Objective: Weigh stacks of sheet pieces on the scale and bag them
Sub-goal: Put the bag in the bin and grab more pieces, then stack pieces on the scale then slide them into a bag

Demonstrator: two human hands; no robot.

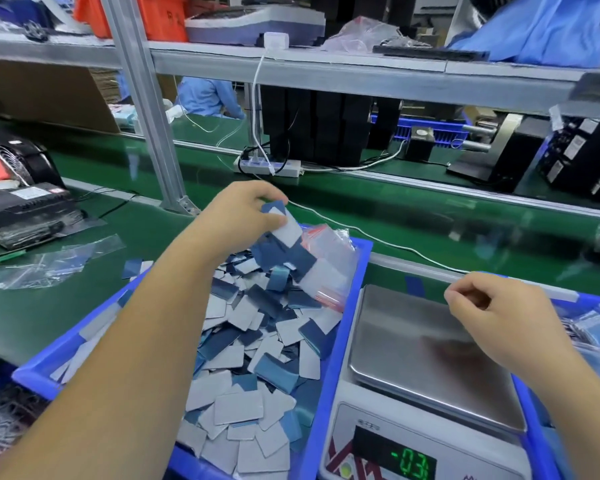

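Scale display reads -03 — green.

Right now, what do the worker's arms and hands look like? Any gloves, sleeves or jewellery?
Both arms are bare for as far as the picture shows them, with no sleeves in view. The left hand and the right hand wear no gloves. No watch, bracelet or wrist strap shows on either wrist, and no rings can be seen on the visible fingers. No marks or cables appear on them either.
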